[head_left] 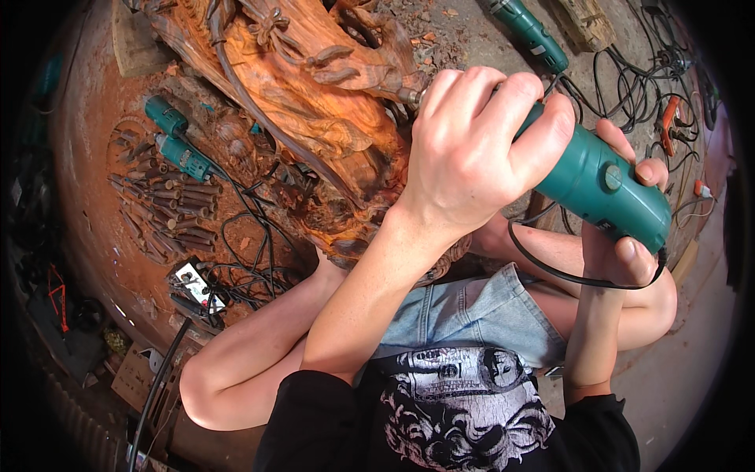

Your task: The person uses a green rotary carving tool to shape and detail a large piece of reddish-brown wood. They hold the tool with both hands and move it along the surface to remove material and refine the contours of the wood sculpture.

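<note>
Both my hands hold a green electric die grinder (586,169), its body slanting down to the right. My left hand (480,149) is wrapped round its front end, knuckles up. My right hand (629,256) supports the rear end from below, with the thumb and fingertips showing at its sides. The metal nose (410,96) points left at a large orange-brown wood carving (314,118) with twisted, branch-like relief. Whether the bit touches the wood is hidden behind my left hand. A black cord (566,275) loops from the grinder's rear under my right wrist.
Many wooden-handled chisels (169,208) lie on the dusty surface at left, beside two green power tools (185,156). Tangled cords run to a white power strip (198,287). Another green tool (531,35), a wood block (582,23) and an orange-handled tool (670,124) lie far right.
</note>
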### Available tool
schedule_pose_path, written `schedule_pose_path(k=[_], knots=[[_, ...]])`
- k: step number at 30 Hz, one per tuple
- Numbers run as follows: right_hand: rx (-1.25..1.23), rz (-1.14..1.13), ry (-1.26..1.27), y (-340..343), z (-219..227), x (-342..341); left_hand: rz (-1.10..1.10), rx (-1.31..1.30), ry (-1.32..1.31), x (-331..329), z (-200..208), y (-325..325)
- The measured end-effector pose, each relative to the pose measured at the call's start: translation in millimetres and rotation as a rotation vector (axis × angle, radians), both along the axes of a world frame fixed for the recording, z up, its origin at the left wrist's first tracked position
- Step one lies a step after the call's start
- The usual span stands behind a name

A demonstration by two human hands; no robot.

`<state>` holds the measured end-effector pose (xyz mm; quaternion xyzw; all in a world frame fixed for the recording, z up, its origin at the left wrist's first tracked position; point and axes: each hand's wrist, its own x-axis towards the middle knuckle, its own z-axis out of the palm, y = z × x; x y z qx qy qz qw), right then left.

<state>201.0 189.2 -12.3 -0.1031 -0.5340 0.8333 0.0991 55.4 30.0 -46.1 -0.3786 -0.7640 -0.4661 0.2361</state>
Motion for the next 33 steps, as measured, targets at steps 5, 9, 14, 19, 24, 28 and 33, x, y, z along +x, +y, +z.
schedule_pose_path(k=[5,9,14,19,24,28,33], knots=[[-0.031,0.053,0.037,6,5,-3,-0.004,-0.022,-0.011,1,3,0],[-0.032,0.119,0.066,12,7,-8,-0.017,-0.032,-0.019,2,1,-1],[0.003,0.037,-0.049,9,18,-2,-0.048,-0.043,-0.008,3,1,-1],[0.072,0.07,-0.135,13,8,28,-0.124,-0.058,0.015,11,4,-10],[0.167,0.15,-0.558,27,29,45,-0.21,-0.193,0.069,22,2,-30],[0.442,0.378,-0.426,-7,47,23,-0.271,-0.296,0.106,19,-2,-34],[0.759,0.194,-0.422,-43,50,11,-0.385,-0.439,-0.06,4,9,-50]])
